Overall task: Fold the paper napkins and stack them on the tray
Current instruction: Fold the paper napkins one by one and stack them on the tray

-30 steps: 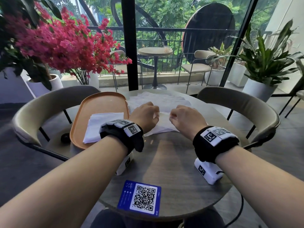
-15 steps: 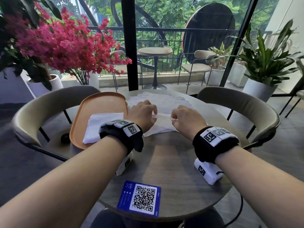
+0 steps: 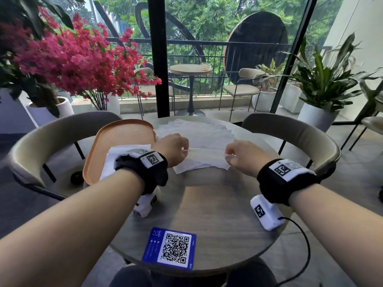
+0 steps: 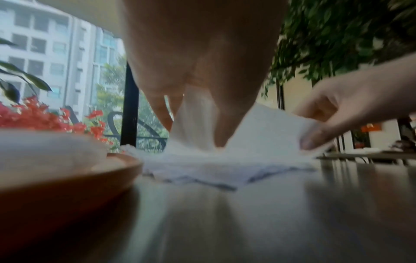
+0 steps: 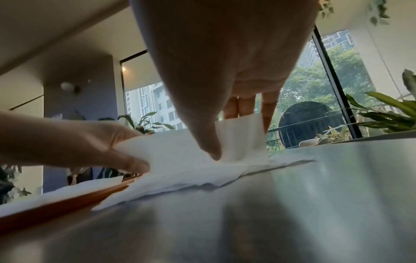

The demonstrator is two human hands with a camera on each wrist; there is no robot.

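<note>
A white paper napkin point(image 3: 204, 155) is stretched between both hands just above the spread pile of napkins point(image 3: 194, 133) in the middle of the round table. My left hand point(image 3: 182, 149) pinches its left edge, thumb against fingers point(image 4: 216, 124). My right hand point(image 3: 229, 155) pinches the right edge point(image 5: 238, 140). An orange tray point(image 3: 124, 133) lies at the left of the table. Folded white napkins point(image 3: 124, 154) lie on its near end, partly hidden by my left wrist.
A blue QR-code card point(image 3: 171, 248) lies near the table's front edge point(image 3: 207, 268). Two beige chairs point(image 3: 290, 129) curve round the far left and right of the table. Pink flowers point(image 3: 72, 59) and potted plants stand behind.
Both hands have moved apart, left hand to the left and right hand to the right. The napkin edge they pinch has been pulled out longer between them.
</note>
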